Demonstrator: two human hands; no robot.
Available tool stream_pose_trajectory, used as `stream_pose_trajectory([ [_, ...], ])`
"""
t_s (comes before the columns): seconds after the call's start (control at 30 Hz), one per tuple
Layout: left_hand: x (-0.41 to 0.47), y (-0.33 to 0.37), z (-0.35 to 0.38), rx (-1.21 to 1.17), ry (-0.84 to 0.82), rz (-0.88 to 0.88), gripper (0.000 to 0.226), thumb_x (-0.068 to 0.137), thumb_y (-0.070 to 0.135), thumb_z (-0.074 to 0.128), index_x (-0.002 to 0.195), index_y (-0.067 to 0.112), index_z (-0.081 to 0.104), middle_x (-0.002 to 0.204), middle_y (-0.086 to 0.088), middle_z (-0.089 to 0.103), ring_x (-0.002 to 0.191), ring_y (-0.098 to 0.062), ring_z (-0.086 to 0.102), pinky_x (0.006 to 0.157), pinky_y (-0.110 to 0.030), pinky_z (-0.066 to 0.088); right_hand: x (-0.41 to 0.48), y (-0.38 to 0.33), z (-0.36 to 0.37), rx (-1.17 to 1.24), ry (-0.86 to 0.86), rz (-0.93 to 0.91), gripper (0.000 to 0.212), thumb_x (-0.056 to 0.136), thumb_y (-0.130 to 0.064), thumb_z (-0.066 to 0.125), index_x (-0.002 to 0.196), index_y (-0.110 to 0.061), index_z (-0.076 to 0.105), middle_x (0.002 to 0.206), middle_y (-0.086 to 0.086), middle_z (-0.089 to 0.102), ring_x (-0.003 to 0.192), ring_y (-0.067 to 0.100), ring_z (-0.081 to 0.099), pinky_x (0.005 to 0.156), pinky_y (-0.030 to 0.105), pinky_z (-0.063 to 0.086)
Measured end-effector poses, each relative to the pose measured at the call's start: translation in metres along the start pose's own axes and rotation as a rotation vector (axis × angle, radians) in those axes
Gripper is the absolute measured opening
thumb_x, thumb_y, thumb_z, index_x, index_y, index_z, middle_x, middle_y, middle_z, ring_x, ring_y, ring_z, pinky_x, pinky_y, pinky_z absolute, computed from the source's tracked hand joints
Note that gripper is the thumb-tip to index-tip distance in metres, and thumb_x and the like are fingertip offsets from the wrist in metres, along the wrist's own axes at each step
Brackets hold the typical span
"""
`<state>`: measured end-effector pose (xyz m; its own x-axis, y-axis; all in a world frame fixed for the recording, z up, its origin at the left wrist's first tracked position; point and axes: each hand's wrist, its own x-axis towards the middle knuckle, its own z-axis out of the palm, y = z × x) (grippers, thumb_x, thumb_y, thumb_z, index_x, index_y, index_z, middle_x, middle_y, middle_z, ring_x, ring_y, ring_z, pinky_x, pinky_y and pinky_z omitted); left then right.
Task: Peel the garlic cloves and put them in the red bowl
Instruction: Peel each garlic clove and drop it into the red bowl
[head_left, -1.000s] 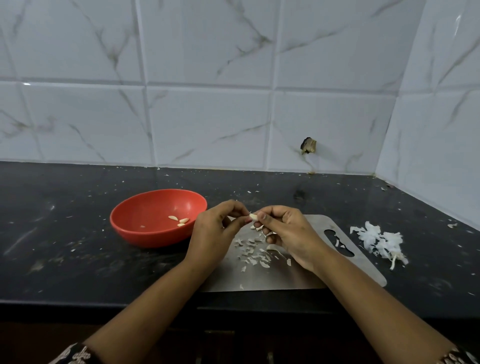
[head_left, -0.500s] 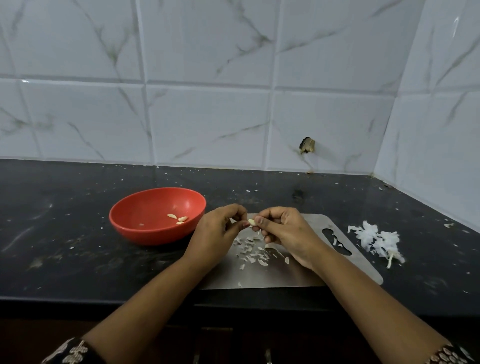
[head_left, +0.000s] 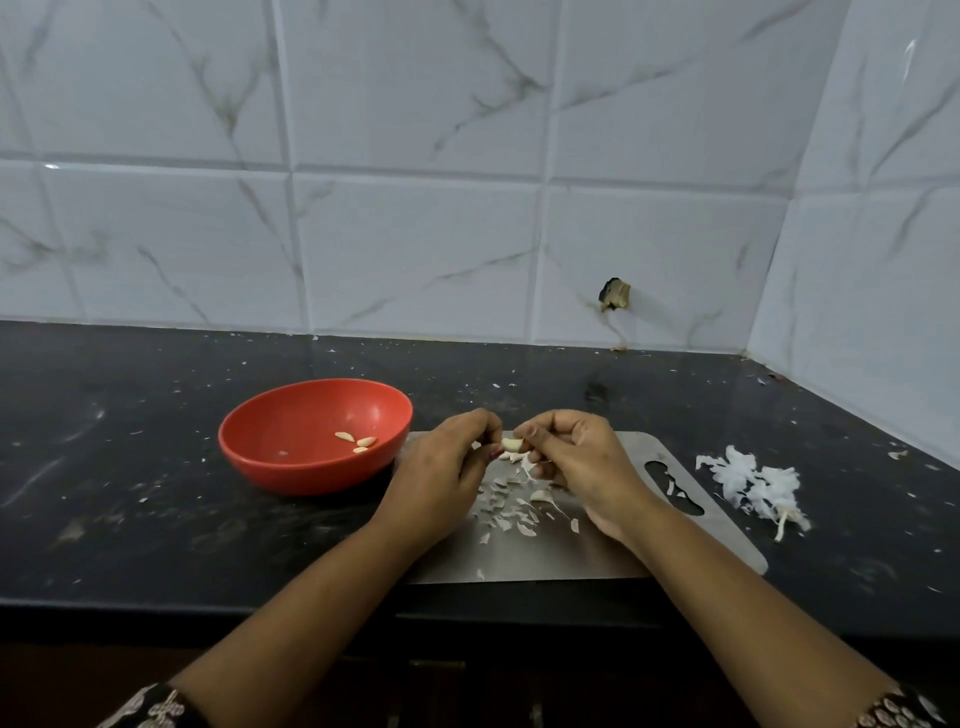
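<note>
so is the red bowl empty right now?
No, a few peeled garlic cloves lie on the bottom of the red bowl.

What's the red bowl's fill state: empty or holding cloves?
Nearly empty, not bare: the red bowl holds about three peeled cloves lying low toward its right side; the rest of its inside shows bare red.

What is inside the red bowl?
Three peeled garlic cloves lie on the floor of the red bowl, with one small pale bit. The near inner wall is hidden by its rim.
</note>
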<state>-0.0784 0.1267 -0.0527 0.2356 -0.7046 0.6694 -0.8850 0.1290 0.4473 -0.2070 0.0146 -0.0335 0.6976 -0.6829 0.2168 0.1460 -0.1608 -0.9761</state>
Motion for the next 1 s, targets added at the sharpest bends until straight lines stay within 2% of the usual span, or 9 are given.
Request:
stream_pose_trajectory([
  [0.1,0.0,-0.001,0.0,-0.004,0.001,0.004,0.013,0.093,0.011,0.057,0.089,0.023,0.053,0.081,0.016,0.053,0.076,-0.001,0.051,0.062,-0.018,0.037,-0.004,0.001,0.004,-0.007,-0.094,-0.009,0.008,0.091,-0.011,0.064,0.09,-0.008,0.071,0.08,0.006,0.072,0.068,0.008,0.064,0.058,0.019,0.052],
  [0.27,-0.002,0.002,-0.001,0.109,0.016,0.02,0.017,0.094,0.013,0.054,0.091,0.028,0.048,0.084,0.015,0.051,0.071,-0.003,0.05,0.058,-0.018,0.035,-0.004,-0.001,0.003,-0.037,-0.122,-0.055,0.008,0.086,-0.007,0.068,0.092,-0.007,0.073,0.08,0.011,0.071,0.068,0.011,0.064,0.059,0.018,0.052],
  [0.4,-0.002,0.006,-0.002,0.16,0.038,0.02,0.005,0.096,0.017,0.05,0.095,0.022,0.051,0.086,0.014,0.051,0.065,-0.008,0.049,0.053,-0.026,0.038,-0.006,0.0,0.004,-0.038,-0.148,-0.082,0.016,0.088,-0.009,0.067,0.101,-0.011,0.074,0.091,0.016,0.072,0.078,0.014,0.064,0.061,0.018,0.052],
  [0.53,-0.001,0.011,-0.001,0.239,0.045,0.022,0.006,0.098,0.023,0.047,0.099,0.018,0.051,0.089,0.011,0.052,0.061,-0.013,0.049,0.049,-0.025,0.035,-0.006,0.0,0.004,-0.121,-0.139,-0.089,0.012,0.091,-0.012,0.064,0.098,-0.014,0.074,0.095,0.005,0.074,0.087,0.007,0.068,0.06,0.018,0.05],
  [0.63,0.0,0.013,0.0,0.243,0.048,0.023,0.009,0.099,0.024,0.046,0.099,0.017,0.052,0.089,0.007,0.055,0.06,-0.015,0.05,0.049,-0.027,0.034,-0.007,-0.003,0.004,-0.131,-0.116,-0.076,0.012,0.092,-0.013,0.063,0.1,-0.013,0.072,0.093,0.002,0.074,0.082,0.001,0.067,0.059,0.017,0.049],
  [0.7,0.0,0.013,0.002,0.26,0.046,0.044,0.008,0.098,0.025,0.047,0.098,0.018,0.051,0.089,0.006,0.056,0.059,-0.017,0.05,0.049,-0.03,0.034,-0.006,-0.005,0.003,-0.083,-0.034,-0.056,0.012,0.092,-0.017,0.063,0.1,-0.014,0.071,0.088,-0.004,0.074,0.072,-0.004,0.064,0.059,0.018,0.049],
  [0.77,-0.001,0.012,0.003,0.27,0.05,0.062,0.005,0.098,0.024,0.048,0.095,0.02,0.049,0.088,0.007,0.055,0.057,-0.016,0.048,0.047,-0.03,0.033,-0.004,-0.005,-0.002,-0.014,0.059,-0.045,0.01,0.093,-0.02,0.062,0.099,-0.018,0.071,0.088,-0.007,0.074,0.072,-0.008,0.063,0.063,0.02,0.049],
  [0.9,-0.002,0.007,0.002,0.224,0.057,0.06,0.01,0.094,0.022,0.055,0.092,0.026,0.046,0.084,0.013,0.055,0.056,-0.009,0.046,0.049,-0.028,0.038,-0.003,-0.003,-0.003,0.026,0.021,-0.008,0.01,0.091,-0.023,0.065,0.098,-0.022,0.072,0.097,-0.01,0.073,0.084,-0.004,0.065,0.069,0.024,0.052],
  [1.0,-0.002,0.003,0.002,0.222,-0.004,0.005,0.013,0.091,0.022,0.06,0.093,0.03,0.05,0.088,0.016,0.061,0.062,-0.006,0.054,0.058,-0.024,0.045,-0.002,-0.002,-0.003,0.068,0.017,0.009,0.013,0.09,-0.02,0.066,0.1,-0.017,0.074,0.087,-0.012,0.071,0.076,-0.002,0.062,0.066,0.022,0.051],
])
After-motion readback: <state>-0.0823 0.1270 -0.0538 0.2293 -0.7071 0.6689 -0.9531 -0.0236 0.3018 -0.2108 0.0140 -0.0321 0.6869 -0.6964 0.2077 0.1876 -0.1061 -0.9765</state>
